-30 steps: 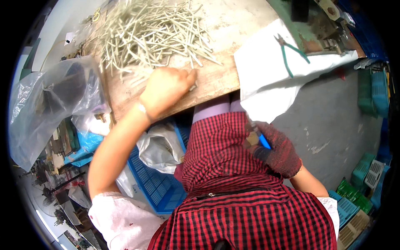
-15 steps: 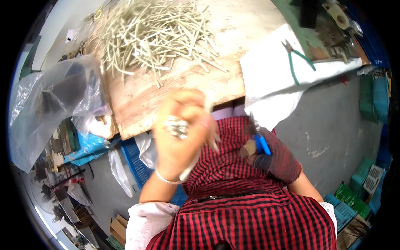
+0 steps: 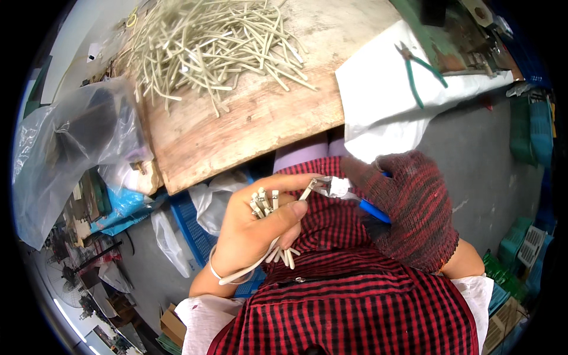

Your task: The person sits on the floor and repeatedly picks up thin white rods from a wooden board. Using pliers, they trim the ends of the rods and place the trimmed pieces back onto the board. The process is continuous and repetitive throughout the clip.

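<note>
Left hand (image 3: 245,222) is gripping tubes (image 3: 261,204); right hand (image 3: 411,207) is gripping pliers (image 3: 374,210) at one tube's end. A tube pile (image 3: 219,56) is lying on the desk (image 3: 254,130).

This looks like a workshop. A bare, worn wooden desk (image 3: 248,133) carries a big heap of thin pale pieces (image 3: 219,50), and green-handled pliers (image 3: 407,55) lie on a white sheet (image 3: 376,100) beside it. Grimy metal parts (image 3: 484,62) sit at the upper right; plastic crates (image 3: 539,139) stand along a scuffed grey floor (image 3: 488,177).
</note>
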A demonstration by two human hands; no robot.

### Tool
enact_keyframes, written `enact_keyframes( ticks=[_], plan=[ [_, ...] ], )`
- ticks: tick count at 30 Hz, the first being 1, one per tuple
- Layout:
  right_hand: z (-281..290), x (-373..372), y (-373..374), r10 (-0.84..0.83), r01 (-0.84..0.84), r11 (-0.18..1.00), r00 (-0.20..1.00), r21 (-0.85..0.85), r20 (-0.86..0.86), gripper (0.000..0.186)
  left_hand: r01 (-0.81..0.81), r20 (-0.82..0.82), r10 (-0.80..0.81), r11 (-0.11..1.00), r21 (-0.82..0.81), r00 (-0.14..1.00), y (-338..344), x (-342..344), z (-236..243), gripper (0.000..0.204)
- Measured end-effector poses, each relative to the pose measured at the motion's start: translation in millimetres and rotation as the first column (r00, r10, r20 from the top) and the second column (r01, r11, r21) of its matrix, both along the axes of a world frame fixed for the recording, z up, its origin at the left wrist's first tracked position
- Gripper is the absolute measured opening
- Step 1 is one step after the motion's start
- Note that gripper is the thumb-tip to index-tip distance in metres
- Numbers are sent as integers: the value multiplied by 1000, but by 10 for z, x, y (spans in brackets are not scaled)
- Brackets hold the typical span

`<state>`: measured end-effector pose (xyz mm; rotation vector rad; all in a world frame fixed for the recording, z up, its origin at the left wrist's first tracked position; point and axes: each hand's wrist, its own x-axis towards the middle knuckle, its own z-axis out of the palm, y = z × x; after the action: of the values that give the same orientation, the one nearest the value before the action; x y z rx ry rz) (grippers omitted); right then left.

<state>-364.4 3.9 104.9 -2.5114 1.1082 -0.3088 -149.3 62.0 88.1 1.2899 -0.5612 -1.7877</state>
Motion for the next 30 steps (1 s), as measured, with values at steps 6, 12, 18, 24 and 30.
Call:
enact_keyframes(
  ticks=[6,12,18,24,30],
  plan=[
    [-38,-175,-264,316,-334,925,941,-184,-118,42,248,34,-252,964,100,967,-87,100,65,34],
    [-249,-254,-254,326,-320,819,942,-476,-73,36,446,28,-457,877,179,889,-156,124,61,37],
    [-108,-287,-325,405,-472,758,881,-449,-242,36,503,114,-519,853,141,847,-165,111,113,37],
    [-450,-386,-181,369,-361,927,927,-104,69,37,399,-24,-398,914,79,917,-95,82,-27,34],
    [-673,-358,-40,39,-60,995,970,83,241,48,214,7,-214,975,-59,977,-67,59,-34,29]
  ],
)
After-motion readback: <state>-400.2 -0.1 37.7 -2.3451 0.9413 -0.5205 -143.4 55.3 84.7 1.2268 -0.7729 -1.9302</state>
